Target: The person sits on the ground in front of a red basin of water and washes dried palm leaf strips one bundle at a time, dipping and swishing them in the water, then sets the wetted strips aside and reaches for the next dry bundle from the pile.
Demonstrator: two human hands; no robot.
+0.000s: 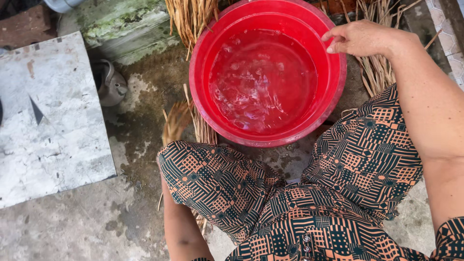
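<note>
A round red plastic basin (203, 63) stands on the wet concrete in front of my knees, filled with clear rippling water (263, 79). My right hand (360, 37) lies on its far right rim, fingers bent over the edge and pointing left. My left forearm (181, 232) runs down beside my left knee, and my left hand is hidden behind the patterned trouser leg (217, 181). Dry straw (191, 17) lies behind and under the basin, and a bundle of straw (176, 123) sits by its left side near my left knee.
A worn grey-white slab (46, 116) covers the left side. A small dull metal kettle (112, 83) sits between it and the basin. A mossy concrete block (125, 24) is at the top, and pale tiles (449, 38) at the right edge.
</note>
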